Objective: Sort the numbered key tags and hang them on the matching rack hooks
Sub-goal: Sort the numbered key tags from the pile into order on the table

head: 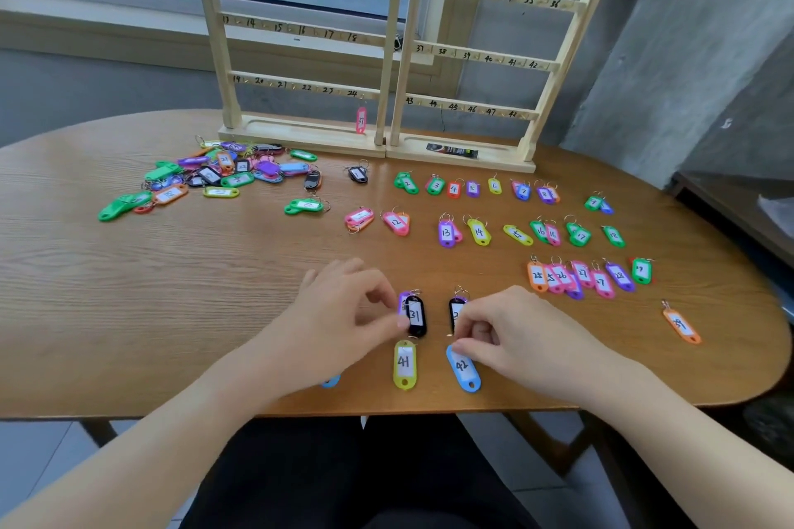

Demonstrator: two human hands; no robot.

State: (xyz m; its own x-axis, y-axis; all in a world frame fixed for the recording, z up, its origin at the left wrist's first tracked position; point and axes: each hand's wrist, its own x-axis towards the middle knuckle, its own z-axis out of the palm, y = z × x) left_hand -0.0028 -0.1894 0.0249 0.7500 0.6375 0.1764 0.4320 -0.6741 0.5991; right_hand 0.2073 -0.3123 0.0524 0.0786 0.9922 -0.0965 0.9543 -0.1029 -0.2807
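Head view, looking down on an oval wooden worktop (172,314). Both hands meet near the 6 o'clock edge. The left hand (343,309) has its fingers narrowed to a pinch, the tips touching the left edge of a black tag marked 31 (416,316), which lies flat over a purple tag. The right hand (511,335) is curled, its fingertips resting on a second black tag (456,311) whose number is partly hidden; whether it actually grips the tag cannot be told. Just below, toward 6 o'clock, lie a yellow tag 41 (404,364) and a blue tag 42 (463,367), side by side and apart.

Toward 1 to 3 o'clock, sorted tags lie in rows: a low-numbered row (477,187), a row in the teens (485,231), and a cluster in the twenties (584,276). An orange tag (681,326) lies alone at 3 o'clock. An unsorted heap of tags (215,178) occupies 10 to 11 o'clock.

At 12 o'clock stand two wooden racks (391,56) with numbered hook rails. One pink tag (361,120) hangs from the lowest rail of the left rack, near the figure 24.
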